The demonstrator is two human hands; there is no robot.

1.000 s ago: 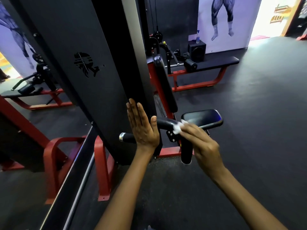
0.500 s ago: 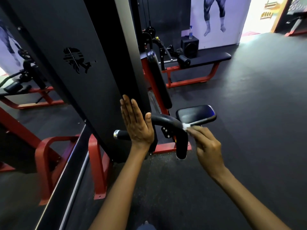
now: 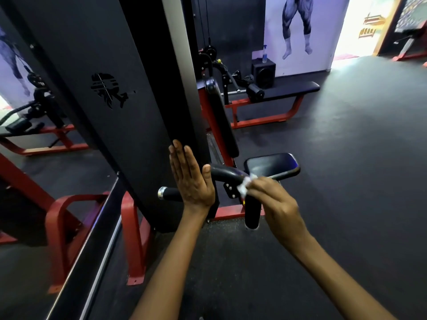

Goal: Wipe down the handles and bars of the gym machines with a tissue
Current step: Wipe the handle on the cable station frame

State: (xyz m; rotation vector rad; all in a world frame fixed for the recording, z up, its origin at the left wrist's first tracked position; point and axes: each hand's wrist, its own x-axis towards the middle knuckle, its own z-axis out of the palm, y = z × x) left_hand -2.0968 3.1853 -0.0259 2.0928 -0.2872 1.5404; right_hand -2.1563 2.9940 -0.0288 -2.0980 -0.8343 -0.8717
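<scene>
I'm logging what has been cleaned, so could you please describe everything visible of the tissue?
The tissue is small, white and crumpled into a wad. The right hand pinches it in its fingertips and presses it against the bend of the black padded handle, just below the seat pad. Most of it is hidden by the fingers.

Two hands (image 3: 191, 181) (image 3: 275, 206), one tissue (image 3: 243, 187), one black handle bar (image 3: 227, 175), one seat pad (image 3: 271, 165), one bench (image 3: 291, 88).

White tissue (image 3: 244, 187); black handle (image 3: 227, 174); red frame (image 3: 132, 239); black seat (image 3: 271, 166).
</scene>
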